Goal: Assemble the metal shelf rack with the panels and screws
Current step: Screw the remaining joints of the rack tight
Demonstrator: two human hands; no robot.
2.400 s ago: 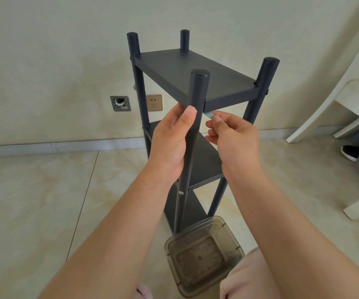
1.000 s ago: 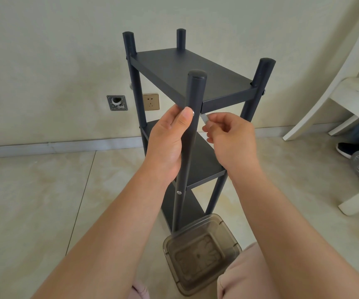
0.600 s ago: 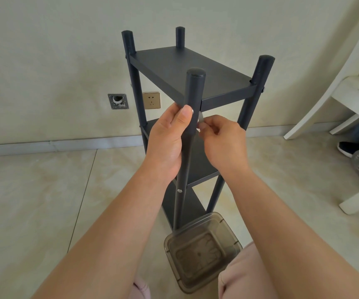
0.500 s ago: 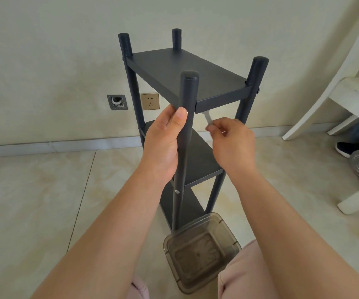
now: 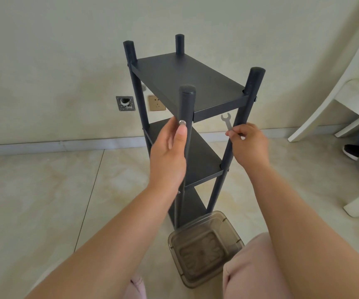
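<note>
Our left hand (image 5: 170, 154) lies with relaxed fingers against the near post (image 5: 185, 134), thumb just below the silver screw (image 5: 182, 122) at the top panel (image 5: 185, 80) corner. Our right hand (image 5: 249, 143) pinches the small flat wrench (image 5: 226, 121) by its handle, jaw end up, apart from the rack and just left of the right post (image 5: 242, 117). The shelf rack (image 5: 196, 130) stands upright on the tiled floor (image 5: 44, 190), with a smoky plastic box (image 5: 204, 249) touching its near foot. We judge the rack stiff but light and tall, so prone to tipping; best held mid-post. The thin wrench may slip off the screw head.
</note>
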